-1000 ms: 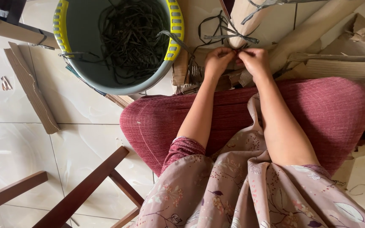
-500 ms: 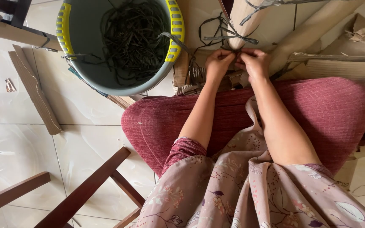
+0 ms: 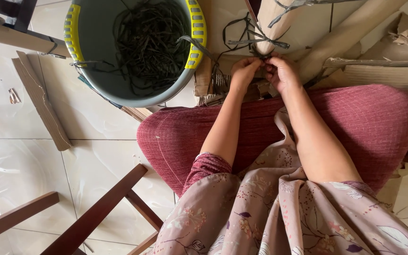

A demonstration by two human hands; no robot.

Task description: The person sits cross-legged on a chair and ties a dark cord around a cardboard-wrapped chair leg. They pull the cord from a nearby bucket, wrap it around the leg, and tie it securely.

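My left hand (image 3: 244, 72) and my right hand (image 3: 282, 72) meet just past my knees, fingers pinched together on a dark flat strap (image 3: 256, 40) that is wound around a rolled cardboard tube (image 3: 274, 19). The tube stands tilted in front of me. Loose loops of the strap trail to the left toward a grey tub. My fingertips are partly hidden behind each other.
A grey tub with yellow handles (image 3: 195, 33) holds a tangle of dark straps (image 3: 147, 45). Flattened cardboard (image 3: 378, 61) lies at the right, a cardboard strip (image 3: 41, 101) on the tiled floor at the left. Dark wooden chair rails (image 3: 95, 215) cross the lower left.
Both hands have stayed together at the tube, shifting only slightly as the fingers work the strap. The view has drifted a little.
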